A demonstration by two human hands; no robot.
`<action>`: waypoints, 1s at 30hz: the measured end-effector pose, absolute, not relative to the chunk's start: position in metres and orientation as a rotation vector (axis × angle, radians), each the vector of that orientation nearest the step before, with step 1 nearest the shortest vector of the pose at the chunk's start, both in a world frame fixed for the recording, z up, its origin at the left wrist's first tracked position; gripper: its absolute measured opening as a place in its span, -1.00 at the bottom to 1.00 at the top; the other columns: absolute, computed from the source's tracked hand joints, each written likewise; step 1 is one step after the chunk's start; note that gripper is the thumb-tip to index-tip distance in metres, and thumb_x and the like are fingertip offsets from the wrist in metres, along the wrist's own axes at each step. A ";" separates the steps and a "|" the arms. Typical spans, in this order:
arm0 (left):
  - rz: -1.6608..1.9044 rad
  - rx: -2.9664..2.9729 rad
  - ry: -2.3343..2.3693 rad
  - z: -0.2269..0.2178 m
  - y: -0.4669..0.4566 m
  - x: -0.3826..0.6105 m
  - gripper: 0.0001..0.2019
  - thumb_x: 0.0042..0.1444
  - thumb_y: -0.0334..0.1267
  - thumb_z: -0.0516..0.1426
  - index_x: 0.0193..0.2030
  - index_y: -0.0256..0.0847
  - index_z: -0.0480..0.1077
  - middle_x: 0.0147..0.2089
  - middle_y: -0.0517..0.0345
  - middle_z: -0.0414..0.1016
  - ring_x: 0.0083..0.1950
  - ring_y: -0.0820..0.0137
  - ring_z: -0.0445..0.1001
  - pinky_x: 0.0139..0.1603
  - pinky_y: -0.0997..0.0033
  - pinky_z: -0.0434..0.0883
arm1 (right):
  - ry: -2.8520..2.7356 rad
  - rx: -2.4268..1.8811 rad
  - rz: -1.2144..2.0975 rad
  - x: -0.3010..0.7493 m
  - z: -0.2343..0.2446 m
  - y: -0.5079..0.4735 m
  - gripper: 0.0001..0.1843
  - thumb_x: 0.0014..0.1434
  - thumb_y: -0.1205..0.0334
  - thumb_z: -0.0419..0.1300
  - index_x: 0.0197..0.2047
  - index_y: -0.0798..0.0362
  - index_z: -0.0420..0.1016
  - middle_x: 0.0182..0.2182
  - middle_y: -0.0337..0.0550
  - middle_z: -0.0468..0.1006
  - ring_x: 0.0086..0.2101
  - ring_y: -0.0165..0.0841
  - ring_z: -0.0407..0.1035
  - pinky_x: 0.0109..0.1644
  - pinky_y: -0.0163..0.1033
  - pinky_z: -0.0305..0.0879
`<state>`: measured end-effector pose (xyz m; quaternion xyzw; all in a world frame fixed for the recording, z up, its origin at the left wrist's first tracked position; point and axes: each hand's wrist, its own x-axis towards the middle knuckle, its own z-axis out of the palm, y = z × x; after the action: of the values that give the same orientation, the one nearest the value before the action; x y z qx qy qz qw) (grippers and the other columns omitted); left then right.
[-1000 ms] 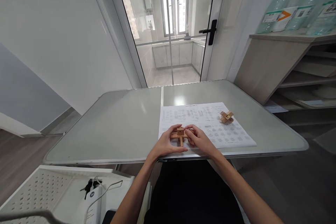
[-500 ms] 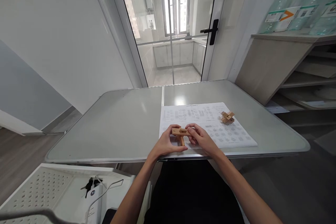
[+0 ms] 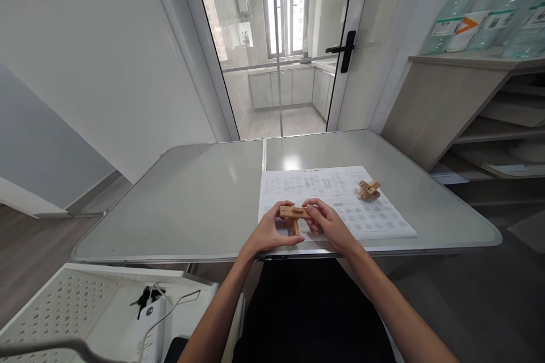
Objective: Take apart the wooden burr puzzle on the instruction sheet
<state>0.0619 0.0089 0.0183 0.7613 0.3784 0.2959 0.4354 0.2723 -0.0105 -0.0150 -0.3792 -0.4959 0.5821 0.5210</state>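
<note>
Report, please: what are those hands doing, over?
Left hand, right hand: both holding wooden pieces. Wooden cluster aside on printed sheet, seemingly not in the way.

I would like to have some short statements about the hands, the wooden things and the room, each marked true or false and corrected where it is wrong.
1. The left hand and the right hand both touch the bars. True.
2. The wooden cluster rests on the paper. True.
3. The right hand touches the cluster. False: the cluster lies apart from both hands.
4. The bottles stand on the floor. False: the bottles stand on the cabinet.
5. The door handle is black. True.
</note>
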 end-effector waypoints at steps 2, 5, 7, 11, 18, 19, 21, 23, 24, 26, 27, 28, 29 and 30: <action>0.739 1.896 0.942 0.019 0.008 0.062 -0.21 -0.11 -0.03 0.46 0.25 -0.09 0.31 0.20 0.00 0.48 0.17 0.12 0.48 0.23 0.08 0.43 | -1.185 -0.897 1.402 0.273 -0.015 -0.010 -0.55 0.28 -0.24 0.25 -0.07 -0.02 0.41 -0.55 -0.39 0.30 -0.57 -0.45 0.15 -0.46 -0.28 0.12; 0.738 1.903 0.938 0.020 0.008 0.062 -0.22 -0.10 -0.04 0.46 0.25 -0.08 0.30 0.20 0.02 0.47 0.17 0.14 0.47 0.22 0.11 0.43 | -1.175 -0.881 1.415 0.273 -0.017 -0.009 -0.57 0.29 -0.21 0.25 -0.07 -0.02 0.42 -0.54 -0.38 0.32 -0.57 -0.46 0.16 -0.45 -0.29 0.11; 0.738 1.908 0.932 0.020 0.008 0.062 -0.22 -0.09 -0.05 0.46 0.26 -0.08 0.29 0.19 0.03 0.47 0.15 0.15 0.47 0.20 0.12 0.44 | -1.176 -0.885 1.417 0.274 -0.017 -0.010 -0.57 0.29 -0.21 0.25 -0.08 -0.02 0.43 -0.53 -0.37 0.32 -0.56 -0.46 0.16 -0.45 -0.29 0.12; 0.738 1.928 0.912 0.019 0.009 0.062 -0.26 -0.10 -0.04 0.47 0.21 -0.09 0.33 0.16 0.02 0.48 0.06 0.19 0.49 0.15 0.11 0.45 | -1.161 -0.893 1.406 0.275 -0.017 -0.011 -0.54 0.25 -0.25 0.27 -0.09 -0.02 0.42 -0.53 -0.37 0.32 -0.57 -0.46 0.14 -0.45 -0.28 0.11; 0.749 1.921 0.924 0.017 0.009 0.063 -0.21 -0.10 -0.06 0.47 0.27 -0.09 0.33 0.17 -0.02 0.48 0.13 0.15 0.47 0.18 0.09 0.44 | -1.045 -0.961 1.192 0.276 -0.023 -0.006 -0.53 0.25 -0.23 0.27 -0.01 -0.03 0.42 -0.42 -0.27 0.46 -0.54 -0.41 0.16 -0.47 -0.27 0.13; 0.752 1.923 0.931 0.017 0.009 0.062 -0.22 -0.09 -0.05 0.47 0.28 -0.09 0.34 0.18 -0.02 0.47 0.14 0.14 0.47 0.19 0.08 0.45 | -1.050 -0.988 1.145 0.275 -0.024 -0.005 -0.53 0.26 -0.22 0.27 0.01 -0.03 0.42 -0.38 -0.24 0.49 -0.53 -0.40 0.18 -0.46 -0.27 0.14; 0.758 1.927 0.923 0.015 0.009 0.062 -0.23 -0.07 -0.03 0.46 0.29 -0.08 0.35 0.21 -0.02 0.46 0.18 0.12 0.47 0.20 0.07 0.46 | -1.088 -1.071 1.055 0.274 -0.026 -0.003 -0.51 0.26 -0.22 0.26 0.04 -0.02 0.43 -0.34 -0.19 0.55 -0.50 -0.36 0.24 -0.43 -0.25 0.19; 0.768 1.937 0.896 0.014 0.010 0.061 -0.24 -0.05 -0.02 0.45 0.30 -0.06 0.37 0.24 -0.01 0.45 0.23 0.09 0.45 0.24 0.06 0.45 | -1.145 -1.191 0.946 0.272 -0.028 -0.003 -0.49 0.26 -0.25 0.25 0.02 -0.01 0.46 -0.32 -0.12 0.61 -0.43 -0.29 0.35 -0.35 -0.21 0.27; 0.775 1.946 0.889 0.013 0.010 0.061 -0.24 -0.05 -0.01 0.45 0.30 -0.05 0.37 0.24 -0.01 0.44 0.24 0.09 0.45 0.26 0.06 0.44 | -1.172 -1.253 0.887 0.271 -0.028 -0.003 -0.49 0.25 -0.26 0.25 0.00 0.00 0.47 -0.31 -0.09 0.63 -0.39 -0.24 0.41 -0.29 -0.19 0.31; 0.791 1.965 0.889 0.012 0.011 0.061 -0.24 -0.04 -0.01 0.45 0.31 -0.05 0.38 0.23 0.00 0.45 0.25 0.09 0.45 0.29 0.06 0.43 | -1.230 -1.354 0.786 0.270 -0.030 -0.005 -0.52 0.25 -0.25 0.25 -0.05 -0.01 0.50 -0.29 -0.05 0.66 -0.32 -0.16 0.49 -0.18 -0.12 0.35; 0.800 1.971 0.895 0.012 0.011 0.061 -0.24 -0.03 -0.01 0.45 0.32 -0.05 0.37 0.23 0.00 0.44 0.25 0.09 0.45 0.31 0.06 0.41 | -1.258 -1.388 0.751 0.270 -0.031 -0.005 -0.54 0.26 -0.24 0.24 -0.06 -0.02 0.51 -0.27 -0.04 0.67 -0.30 -0.14 0.51 -0.15 -0.10 0.36; 0.805 1.974 0.902 0.012 0.011 0.060 -0.23 -0.02 -0.01 0.44 0.33 -0.05 0.37 0.24 0.01 0.44 0.26 0.10 0.45 0.34 0.06 0.39 | -1.285 -1.414 0.722 0.270 -0.033 -0.005 -0.57 0.27 -0.22 0.23 -0.08 -0.02 0.51 -0.26 -0.04 0.68 -0.30 -0.13 0.52 -0.13 -0.08 0.36; 0.809 1.975 0.909 0.012 0.011 0.060 -0.23 -0.01 -0.01 0.44 0.34 -0.05 0.36 0.26 0.01 0.43 0.28 0.10 0.44 0.36 0.06 0.38 | -1.312 -1.434 0.696 0.270 -0.035 -0.005 -0.59 0.28 -0.19 0.22 -0.09 -0.02 0.51 -0.24 -0.03 0.68 -0.29 -0.12 0.52 -0.11 -0.06 0.36; 0.810 1.973 0.918 0.013 0.010 0.060 -0.23 0.00 -0.01 0.44 0.35 -0.05 0.36 0.27 0.01 0.42 0.29 0.10 0.43 0.37 0.06 0.37 | -1.336 -1.449 0.667 0.270 -0.036 -0.005 -0.62 0.28 -0.17 0.21 -0.10 -0.02 0.51 -0.23 -0.02 0.68 -0.28 -0.11 0.52 -0.11 -0.05 0.35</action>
<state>0.0603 0.0104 0.0126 0.7794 0.3626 0.3199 0.3985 0.2702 -0.0051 -0.0364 -0.6007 -0.5540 0.2767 0.5057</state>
